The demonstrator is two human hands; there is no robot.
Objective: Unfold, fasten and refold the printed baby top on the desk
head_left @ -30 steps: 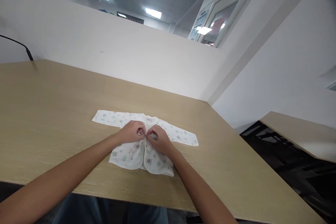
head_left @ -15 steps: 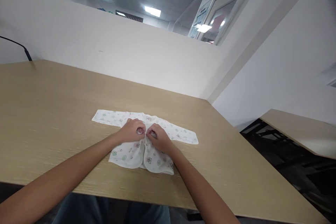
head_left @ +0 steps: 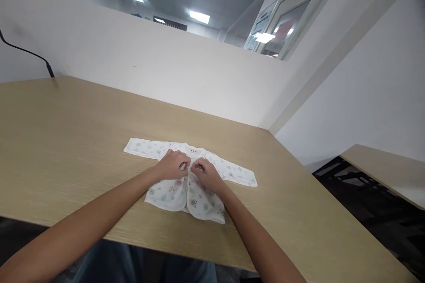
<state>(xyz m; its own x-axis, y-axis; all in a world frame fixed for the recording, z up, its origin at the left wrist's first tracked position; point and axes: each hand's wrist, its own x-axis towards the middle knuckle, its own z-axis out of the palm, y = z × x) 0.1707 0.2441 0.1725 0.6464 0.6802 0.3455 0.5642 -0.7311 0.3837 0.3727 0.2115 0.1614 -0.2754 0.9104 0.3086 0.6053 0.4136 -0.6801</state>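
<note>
A small white baby shirt (head_left: 206,201) with a print of little green and grey figures lies spread on the table, neckline away from me and sleeves out to both sides. Its front is split down the middle, and the two rounded lower corners lie side by side. My left hand (head_left: 174,164) pinches the left front edge at chest height. Close beside it, my right hand (head_left: 207,173) pinches the right front edge. Both sets of fingertips nearly meet at the centre opening. Any fastener between them is too small to make out.
The light wooden table (head_left: 83,141) runs back to a low white partition wall (head_left: 186,75). A black cable (head_left: 29,52) hangs at the far left. Beyond the table's right edge stands another wooden table (head_left: 385,170) with dark framing below.
The view has shifted slightly, so everything sits a little further right. My hands stay at the shirt's front opening, and the two front edges look closer together at the bottom.
</note>
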